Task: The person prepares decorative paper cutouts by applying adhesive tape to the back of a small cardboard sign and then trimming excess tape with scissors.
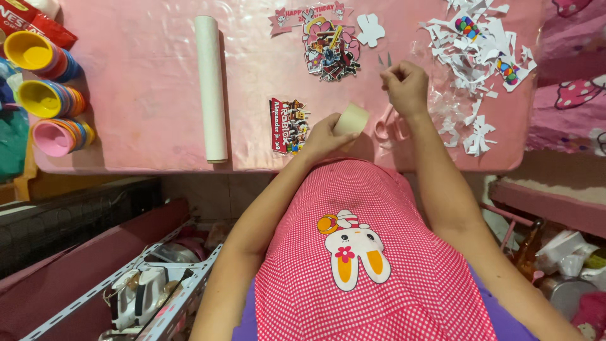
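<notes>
Gripping a beige tape roll (351, 119) with my left hand (323, 136), fingers curled around its rim, near edge of the pink tabletop (151, 95). My right hand (406, 85) sits just right of it and farther out, fingertips pinched together on something small; can't tell what, maybe a tape strip. Pink-handled scissors (386, 125) lie flat between the two hands, under the right wrist. Printed character cutout (288, 125) touching my left hand on its left side. Bigger character cutout cluster (328, 44) at the far edge. White paper roll (211, 88) lies lengthwise, well left of the hands. Paper scraps (480, 57) piled far right. Stacked coloured plastic cups (47, 95) on their sides at the far left edge.
</notes>
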